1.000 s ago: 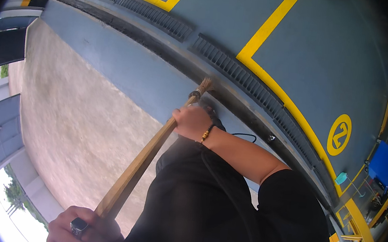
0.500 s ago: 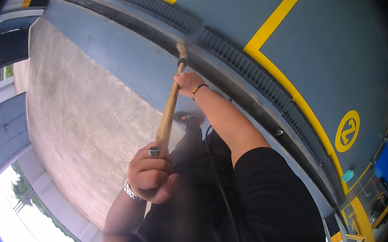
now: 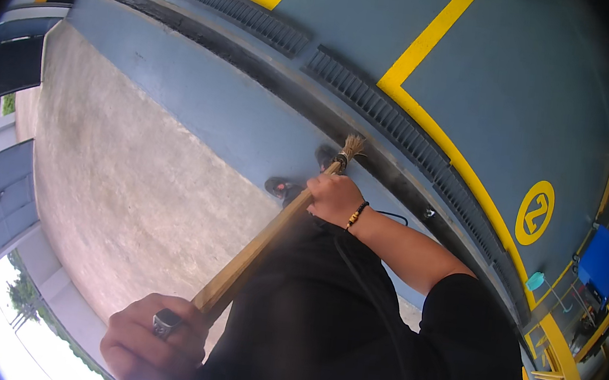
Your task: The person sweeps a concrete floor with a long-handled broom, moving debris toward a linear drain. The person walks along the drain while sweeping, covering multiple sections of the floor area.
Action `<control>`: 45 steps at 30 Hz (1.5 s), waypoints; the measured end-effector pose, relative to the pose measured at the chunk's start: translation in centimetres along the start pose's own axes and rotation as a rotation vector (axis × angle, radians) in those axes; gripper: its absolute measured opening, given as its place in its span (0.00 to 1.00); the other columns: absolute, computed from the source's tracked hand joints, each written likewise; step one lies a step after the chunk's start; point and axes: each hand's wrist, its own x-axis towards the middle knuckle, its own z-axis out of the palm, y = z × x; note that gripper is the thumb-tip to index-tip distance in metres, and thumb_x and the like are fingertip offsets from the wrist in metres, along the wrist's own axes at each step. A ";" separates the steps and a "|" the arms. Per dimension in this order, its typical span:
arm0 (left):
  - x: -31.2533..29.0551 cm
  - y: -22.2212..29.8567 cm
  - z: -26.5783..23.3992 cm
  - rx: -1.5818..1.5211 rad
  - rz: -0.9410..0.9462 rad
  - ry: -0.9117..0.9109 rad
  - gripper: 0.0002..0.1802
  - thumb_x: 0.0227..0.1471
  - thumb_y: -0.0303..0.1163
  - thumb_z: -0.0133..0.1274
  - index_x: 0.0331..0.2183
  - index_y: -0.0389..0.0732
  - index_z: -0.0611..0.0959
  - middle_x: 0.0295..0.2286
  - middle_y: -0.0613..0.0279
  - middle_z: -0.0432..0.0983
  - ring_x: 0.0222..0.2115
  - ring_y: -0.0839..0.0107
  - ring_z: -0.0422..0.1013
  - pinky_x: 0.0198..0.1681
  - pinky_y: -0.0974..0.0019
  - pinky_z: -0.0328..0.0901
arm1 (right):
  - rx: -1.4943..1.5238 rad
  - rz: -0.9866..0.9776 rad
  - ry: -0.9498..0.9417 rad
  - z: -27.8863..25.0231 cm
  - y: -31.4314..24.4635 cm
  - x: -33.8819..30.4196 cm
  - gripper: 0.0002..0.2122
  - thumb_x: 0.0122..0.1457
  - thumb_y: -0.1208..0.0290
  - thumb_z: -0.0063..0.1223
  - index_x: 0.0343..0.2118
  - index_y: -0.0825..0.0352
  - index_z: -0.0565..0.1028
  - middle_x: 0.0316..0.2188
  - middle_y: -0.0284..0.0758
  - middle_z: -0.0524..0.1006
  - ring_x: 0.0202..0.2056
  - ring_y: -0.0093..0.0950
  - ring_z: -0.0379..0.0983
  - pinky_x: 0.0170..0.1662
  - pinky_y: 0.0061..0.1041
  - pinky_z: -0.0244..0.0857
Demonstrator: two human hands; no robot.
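Note:
My left hand [image 3: 151, 344], wearing a ring with a dark stone, is closed round the upper end of a broom's squared wooden handle [image 3: 250, 251]. Farther down the same handle, close to the head, my right hand [image 3: 337, 199] grips it; a beaded bracelet circles that wrist. The broom slants from lower left to upper right. Its frayed, straw-coloured bristles [image 3: 354, 146], bound with a dark band, show over the edge of a dark open gutter [image 3: 299, 99]; whether they touch its bottom I cannot tell.
Dark metal grates [image 3: 381, 98] lie along the gutter's far side, beyond them a grey-blue floor with yellow lines [image 3: 424, 43]. My shoe [image 3: 279, 186] is by the broom. At right are a blue chair [image 3: 603, 258], a teal object [image 3: 535, 281] and a yellow frame [image 3: 558, 350].
The bristles have swung right and nearer to me along the gutter. Both hands moved with the broom: the left down and left, the right toward the right and nearer.

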 end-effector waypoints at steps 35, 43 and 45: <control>-3.0 3.0 5.0 0.213 0.009 0.509 0.16 0.50 0.28 0.59 0.18 0.45 0.70 0.09 0.70 0.65 0.08 0.75 0.63 0.15 0.72 0.62 | 0.073 -0.023 0.031 -2.6 -1.5 -0.9 0.14 0.48 0.60 0.63 0.28 0.66 0.75 0.26 0.40 0.78 0.32 0.40 0.79 0.37 0.36 0.73; 1.1 0.2 4.8 0.531 0.186 -0.241 0.11 0.50 0.27 0.57 0.24 0.43 0.70 0.13 0.69 0.66 0.11 0.72 0.64 0.18 0.69 0.63 | 0.167 -0.076 0.203 0.7 -4.4 13.8 0.08 0.54 0.66 0.56 0.29 0.64 0.73 0.28 0.39 0.78 0.32 0.41 0.78 0.36 0.39 0.73; 1.8 -6.0 2.5 0.561 0.148 -0.235 0.12 0.44 0.20 0.56 0.20 0.41 0.69 0.15 0.61 0.68 0.13 0.66 0.65 0.18 0.66 0.59 | 0.136 0.018 0.190 3.7 0.2 18.0 0.10 0.54 0.64 0.55 0.32 0.66 0.76 0.28 0.41 0.79 0.32 0.42 0.79 0.37 0.41 0.74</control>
